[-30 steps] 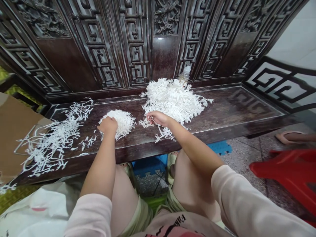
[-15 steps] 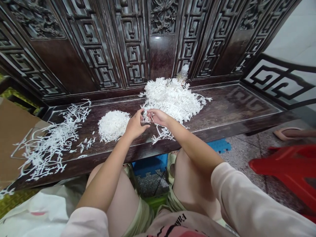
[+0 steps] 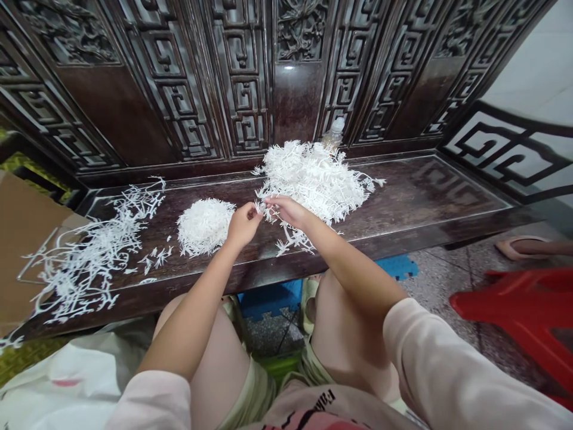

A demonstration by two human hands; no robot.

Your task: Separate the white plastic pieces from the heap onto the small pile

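A white sprig [image 3: 259,208] is pinched by the right hand [image 3: 286,210], with the left hand [image 3: 244,226] curled just beside it.
Its grip cannot be told. The big pile [image 3: 308,179] lies just ahead on the desk [image 3: 430,200]; a light pinch is advised.

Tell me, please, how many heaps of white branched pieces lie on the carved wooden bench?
3: a loose spread at left, a dense round mound in the middle, and the largest heap at right.

The left hand [image 3: 244,226] has lifted off the white mound [image 3: 205,227] and moved to its 3 o'clock (a short reach), its fingertips [image 3: 258,209] now beside the right hand [image 3: 286,212], at the tangled white pile [image 3: 308,179].
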